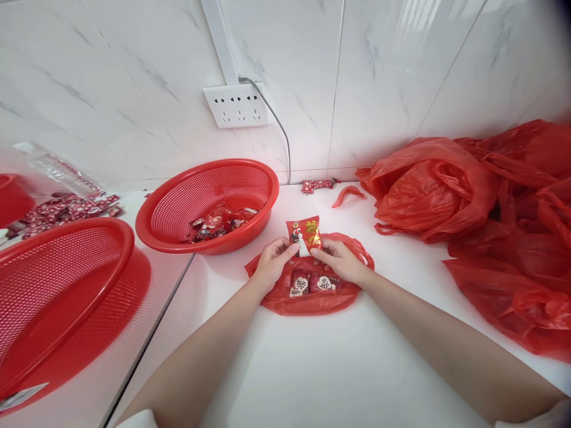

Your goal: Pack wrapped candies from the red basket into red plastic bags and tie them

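Observation:
Both hands hold one small red packet [304, 233] printed with a couple and gold marks. My left hand [274, 261] pinches its left edge, and my right hand [339, 257] grips the right edge, thumbs in front. Beneath the hands a red plastic bag [303, 305] lies on the white table [294, 368]. Two dark red packets with white labels rest on or in the bag, a left one [298, 285] and a right one [325, 283].
A tilted red basket [207, 172] holds several wrapped sweets. Another red basket [120, 249] stands at the left, with a heap of small packets [66, 211] behind. Crumpled red bags [437, 190] fill the right side. A socket panel [236, 106] with a cable is on the wall.

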`<state>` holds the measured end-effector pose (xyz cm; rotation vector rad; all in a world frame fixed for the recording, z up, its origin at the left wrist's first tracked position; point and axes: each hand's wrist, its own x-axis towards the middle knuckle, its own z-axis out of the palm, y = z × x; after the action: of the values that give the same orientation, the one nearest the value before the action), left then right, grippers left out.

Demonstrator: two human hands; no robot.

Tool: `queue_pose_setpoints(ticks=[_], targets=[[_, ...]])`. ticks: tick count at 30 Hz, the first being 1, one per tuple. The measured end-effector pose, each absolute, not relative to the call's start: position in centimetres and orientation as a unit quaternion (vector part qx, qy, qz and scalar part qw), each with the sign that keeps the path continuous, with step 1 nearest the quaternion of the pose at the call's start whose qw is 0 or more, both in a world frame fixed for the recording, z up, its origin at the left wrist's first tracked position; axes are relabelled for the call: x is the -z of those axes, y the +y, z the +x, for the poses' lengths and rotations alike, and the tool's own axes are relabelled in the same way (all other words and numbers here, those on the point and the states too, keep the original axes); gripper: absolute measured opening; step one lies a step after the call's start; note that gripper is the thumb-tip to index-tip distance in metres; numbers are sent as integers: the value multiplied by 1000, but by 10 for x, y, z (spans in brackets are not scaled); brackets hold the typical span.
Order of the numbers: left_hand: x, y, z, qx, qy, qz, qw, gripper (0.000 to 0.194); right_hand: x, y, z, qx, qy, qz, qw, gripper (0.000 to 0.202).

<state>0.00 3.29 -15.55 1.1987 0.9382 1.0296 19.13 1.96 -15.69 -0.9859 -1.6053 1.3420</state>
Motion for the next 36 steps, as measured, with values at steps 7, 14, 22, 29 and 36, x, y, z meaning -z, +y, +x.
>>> queue_pose_setpoints(ticks=[7, 14, 22, 29, 36], targets=[[155, 32, 2, -443, 399, 547, 587, 27, 159, 23, 193, -567, -616, -355, 415, 30], [148, 29, 3, -376, 400, 591, 592, 35, 162, 21, 192, -585, -612, -347, 403, 31], [152, 32, 0, -392, 381, 597, 588, 34, 159, 19, 191, -540, -659, -350, 389, 34], [155, 31, 1, -369, 409, 582, 598, 37, 162, 20, 190, -563, -628, -346, 413, 26], [150, 30, 1, -354, 399, 608, 588, 40, 163, 23, 192, -554, -583, -382, 456, 18]])
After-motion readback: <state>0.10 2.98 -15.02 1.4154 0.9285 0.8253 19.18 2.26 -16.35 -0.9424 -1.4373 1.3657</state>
